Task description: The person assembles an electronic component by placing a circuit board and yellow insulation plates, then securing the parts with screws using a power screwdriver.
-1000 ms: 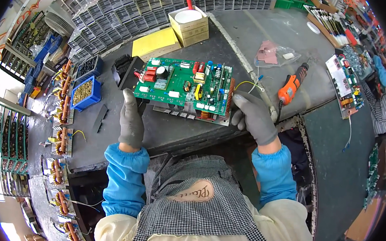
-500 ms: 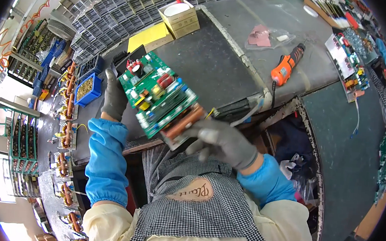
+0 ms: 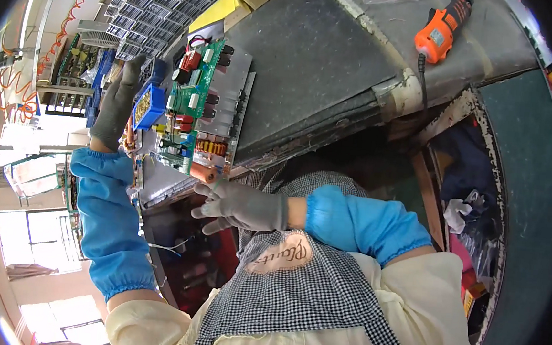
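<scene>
Circuit board [image 3: 193,111]: green, populated, mounted on a grey metal plate [image 3: 232,107]; carried off the left edge of the dark bench mat [image 3: 311,58], tilted steeply.
Left hand [image 3: 116,105]: gloved, fingers extended, flat against the far edge of the board.
Right hand [image 3: 241,205]: gloved, fingers spread, supporting the near lower edge; not clenched.
Handling: support by edges and plate only; no pressure on capacitors or coils.
Hazard: loose wires [image 3: 166,248] below; orange power screwdriver [image 3: 439,30] well apart on bench.
</scene>
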`<state>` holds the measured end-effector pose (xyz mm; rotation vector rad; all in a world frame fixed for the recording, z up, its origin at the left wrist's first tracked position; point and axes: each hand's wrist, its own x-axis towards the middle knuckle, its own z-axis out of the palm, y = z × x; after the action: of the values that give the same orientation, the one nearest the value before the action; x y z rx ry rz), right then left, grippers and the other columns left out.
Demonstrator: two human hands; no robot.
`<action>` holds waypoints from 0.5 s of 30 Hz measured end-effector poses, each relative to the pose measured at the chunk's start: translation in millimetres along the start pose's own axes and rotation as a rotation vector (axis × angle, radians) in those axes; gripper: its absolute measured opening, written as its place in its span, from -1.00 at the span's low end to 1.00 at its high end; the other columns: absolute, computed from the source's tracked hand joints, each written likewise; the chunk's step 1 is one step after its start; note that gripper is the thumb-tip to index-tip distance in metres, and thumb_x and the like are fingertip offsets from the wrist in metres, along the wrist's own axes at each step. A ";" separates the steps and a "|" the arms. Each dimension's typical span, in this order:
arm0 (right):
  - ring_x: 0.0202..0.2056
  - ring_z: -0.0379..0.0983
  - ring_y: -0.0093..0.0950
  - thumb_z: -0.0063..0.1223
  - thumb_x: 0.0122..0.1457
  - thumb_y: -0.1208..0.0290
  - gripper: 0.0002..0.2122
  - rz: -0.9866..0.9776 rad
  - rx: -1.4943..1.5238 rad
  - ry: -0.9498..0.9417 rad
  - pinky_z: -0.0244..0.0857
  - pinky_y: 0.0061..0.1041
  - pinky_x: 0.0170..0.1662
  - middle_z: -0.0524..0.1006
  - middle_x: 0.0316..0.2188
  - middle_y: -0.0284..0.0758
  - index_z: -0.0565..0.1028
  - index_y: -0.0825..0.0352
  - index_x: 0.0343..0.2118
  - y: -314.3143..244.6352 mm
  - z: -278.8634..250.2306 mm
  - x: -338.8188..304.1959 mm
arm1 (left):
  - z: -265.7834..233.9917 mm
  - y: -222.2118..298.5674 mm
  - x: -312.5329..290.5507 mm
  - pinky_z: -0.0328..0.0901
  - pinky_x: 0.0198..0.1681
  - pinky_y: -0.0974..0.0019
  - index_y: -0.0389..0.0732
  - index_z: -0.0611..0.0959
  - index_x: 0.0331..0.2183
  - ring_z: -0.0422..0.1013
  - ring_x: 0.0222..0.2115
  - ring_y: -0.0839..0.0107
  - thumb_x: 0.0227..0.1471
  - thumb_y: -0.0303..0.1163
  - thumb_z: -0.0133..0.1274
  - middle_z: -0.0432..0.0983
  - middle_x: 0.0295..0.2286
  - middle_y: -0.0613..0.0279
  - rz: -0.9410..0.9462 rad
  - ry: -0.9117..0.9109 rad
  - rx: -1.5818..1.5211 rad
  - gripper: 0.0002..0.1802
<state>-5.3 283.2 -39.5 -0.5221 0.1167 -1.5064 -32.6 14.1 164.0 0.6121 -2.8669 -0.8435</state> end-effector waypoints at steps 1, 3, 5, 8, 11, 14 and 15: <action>0.22 0.29 -0.33 0.06 0.33 0.40 -0.22 0.009 -0.015 0.009 0.46 -0.25 0.11 -0.07 0.46 -0.17 -0.19 0.30 0.46 6.0 -2.1 8.8 | 4.0 10.9 -1.3 -0.01 0.38 0.12 -0.27 0.29 0.33 0.08 0.36 0.15 0.30 0.33 -0.25 0.16 0.34 0.02 0.067 -0.013 0.096 -0.08; 0.27 0.25 -0.32 0.10 0.32 0.39 -0.12 0.017 -0.004 -0.016 0.44 -0.29 0.14 -0.21 0.50 -0.22 -0.32 0.09 0.48 21.5 -15.6 31.0 | 22.5 32.1 5.0 0.01 0.37 0.14 -0.27 0.33 0.31 0.09 0.36 0.15 0.32 0.27 -0.21 0.18 0.33 0.01 0.137 -0.038 0.197 -0.13; 0.26 0.26 -0.35 0.10 0.32 0.40 -0.13 0.025 0.001 -0.033 0.45 -0.29 0.14 -0.22 0.50 -0.22 -0.32 0.13 0.47 23.6 -14.8 42.4 | 38.1 45.9 6.0 0.17 0.29 0.16 -0.25 0.44 0.23 0.27 0.26 0.07 0.28 0.21 -0.04 0.34 0.22 -0.12 0.392 0.045 0.456 -0.21; 0.22 0.29 -0.41 0.08 0.33 0.40 -0.20 0.025 -0.042 -0.007 0.46 -0.31 0.11 -0.06 0.46 -0.20 -0.22 0.29 0.46 20.5 -10.9 47.4 | 53.4 55.0 14.8 0.20 0.27 0.13 -0.25 0.43 0.23 0.27 0.26 -0.02 0.25 0.23 -0.04 0.31 0.23 -0.15 0.482 0.036 0.571 -0.19; 0.17 0.33 -0.41 0.08 0.33 0.36 -0.27 0.095 -0.119 -0.020 0.45 -0.32 0.09 0.17 0.35 -0.20 -0.07 0.36 0.42 17.0 -17.5 48.6 | 64.1 56.0 29.9 0.18 0.29 0.10 -0.25 0.42 0.23 0.23 0.27 -0.06 0.27 0.21 -0.05 0.26 0.25 -0.15 0.506 0.041 0.615 -0.21; -0.02 0.41 -0.43 0.04 0.32 0.33 -0.41 0.136 -0.227 0.010 0.48 -0.36 -0.01 0.44 -0.02 -0.26 0.13 0.45 0.32 3.7 -20.6 33.6 | 78.4 59.9 40.8 0.16 0.30 0.08 -0.24 0.41 0.24 0.17 0.30 -0.07 0.28 0.17 -0.07 0.24 0.26 -0.15 0.555 0.049 0.641 -0.24; 0.04 0.40 -0.42 0.07 0.32 0.28 -0.35 0.162 -0.263 -0.066 0.45 -0.34 0.05 0.36 0.12 -0.21 0.08 0.45 0.35 1.5 -26.6 32.1 | 87.8 62.0 44.1 0.15 0.31 0.07 -0.24 0.40 0.24 0.16 0.30 -0.08 0.29 0.16 -0.07 0.25 0.26 -0.16 0.554 0.061 0.643 -0.24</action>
<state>-11.7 245.3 -55.8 -0.7538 0.3017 -1.3214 -112.0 87.8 122.2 -0.1411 -2.9711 0.1772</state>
